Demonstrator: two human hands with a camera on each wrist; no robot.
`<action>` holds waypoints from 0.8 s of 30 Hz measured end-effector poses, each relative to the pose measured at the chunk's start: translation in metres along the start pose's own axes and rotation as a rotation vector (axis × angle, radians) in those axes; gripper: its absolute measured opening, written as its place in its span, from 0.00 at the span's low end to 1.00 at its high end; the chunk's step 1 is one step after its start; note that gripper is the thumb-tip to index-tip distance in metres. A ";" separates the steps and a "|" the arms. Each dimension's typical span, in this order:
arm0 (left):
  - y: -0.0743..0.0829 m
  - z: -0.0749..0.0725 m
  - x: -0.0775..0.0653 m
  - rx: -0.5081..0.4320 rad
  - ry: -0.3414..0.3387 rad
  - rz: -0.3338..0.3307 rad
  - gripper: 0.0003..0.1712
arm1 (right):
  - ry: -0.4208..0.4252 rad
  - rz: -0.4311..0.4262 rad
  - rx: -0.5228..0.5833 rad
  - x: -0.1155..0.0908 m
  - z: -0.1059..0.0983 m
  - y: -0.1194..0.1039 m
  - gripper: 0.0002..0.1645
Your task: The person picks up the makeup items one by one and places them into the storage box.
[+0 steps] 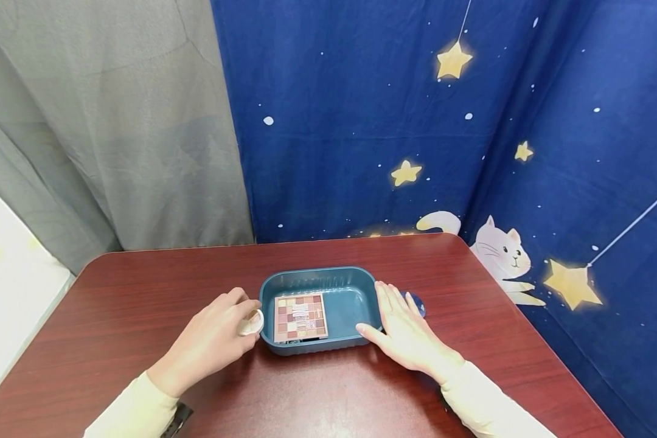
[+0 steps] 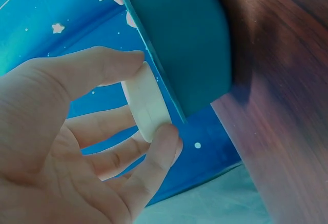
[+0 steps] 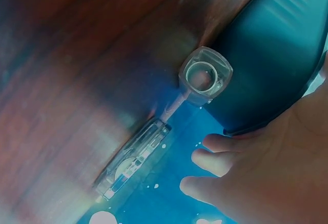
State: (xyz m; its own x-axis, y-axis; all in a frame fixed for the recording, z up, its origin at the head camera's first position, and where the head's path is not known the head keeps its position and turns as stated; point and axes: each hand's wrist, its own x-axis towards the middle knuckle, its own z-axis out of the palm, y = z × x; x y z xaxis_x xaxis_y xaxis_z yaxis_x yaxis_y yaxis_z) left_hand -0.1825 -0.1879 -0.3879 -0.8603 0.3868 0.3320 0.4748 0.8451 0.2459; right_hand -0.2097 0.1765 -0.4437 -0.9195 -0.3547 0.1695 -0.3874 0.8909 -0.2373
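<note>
My left hand [image 1: 217, 331] pinches a small, round, flat white case [image 1: 251, 323] between thumb and fingers. It holds the case just outside the left end of a teal plastic basin [image 1: 356, 347]. Edge-on in the left wrist view, the white case [image 2: 147, 101] overlaps the basin's rim. Inside the basin, at its left, lies an eyeshadow palette [image 1: 300, 317] with many coloured squares, over a dark item [image 1: 294, 342] that is mostly hidden. My right hand [image 1: 407, 334] rests on the basin's right rim, fingers straight and thumb over the near corner.
Beyond the basin's right end, the right wrist view shows a clear squarish container [image 3: 206, 75] with a round opening. Near it is a flat clear-edged case [image 3: 133, 158]. A dark blue round item [image 1: 418, 304] peeks out behind the right fingers. Curtains [image 1: 328, 121] border the reddish-brown table [image 1: 170, 274].
</note>
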 end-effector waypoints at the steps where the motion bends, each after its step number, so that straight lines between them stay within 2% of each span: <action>1: 0.001 0.000 0.001 -0.002 -0.004 0.002 0.21 | 0.000 0.001 0.001 0.000 -0.001 0.000 0.63; 7: 0.007 0.000 0.011 -0.005 -0.029 0.028 0.22 | 0.005 -0.004 0.001 0.001 0.000 0.000 0.63; 16: 0.014 0.003 0.024 0.003 -0.024 0.086 0.21 | -0.005 -0.002 0.010 0.000 0.002 0.000 0.64; 24: 0.016 0.005 0.030 -0.019 -0.048 0.079 0.21 | 0.000 0.004 0.009 0.001 0.001 0.001 0.64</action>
State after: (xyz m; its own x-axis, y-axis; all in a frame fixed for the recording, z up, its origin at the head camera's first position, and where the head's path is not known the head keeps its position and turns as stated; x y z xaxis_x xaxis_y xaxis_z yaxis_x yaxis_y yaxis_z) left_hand -0.2015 -0.1607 -0.3781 -0.8274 0.4698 0.3076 0.5450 0.8039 0.2381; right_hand -0.2109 0.1767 -0.4451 -0.9210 -0.3510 0.1690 -0.3844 0.8895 -0.2470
